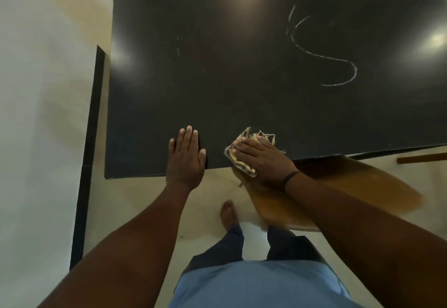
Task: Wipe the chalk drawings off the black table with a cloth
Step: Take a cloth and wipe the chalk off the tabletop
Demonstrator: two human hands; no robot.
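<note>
While the left hand lies flat at the table edge, the right hand presses the cloth flat beside it; chalk curves remain beyond, spelling nothing readable.

The black surface bears a curved white chalk line toward its far right. At its near edge lie a crumpled cloth and, left of it, a flat hand.

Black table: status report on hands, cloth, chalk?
Left hand flat on the black table near edge. Right hand pressing the cloth there. Curved chalk line and faint chalk stroke remain. Nothing blocking.
</note>
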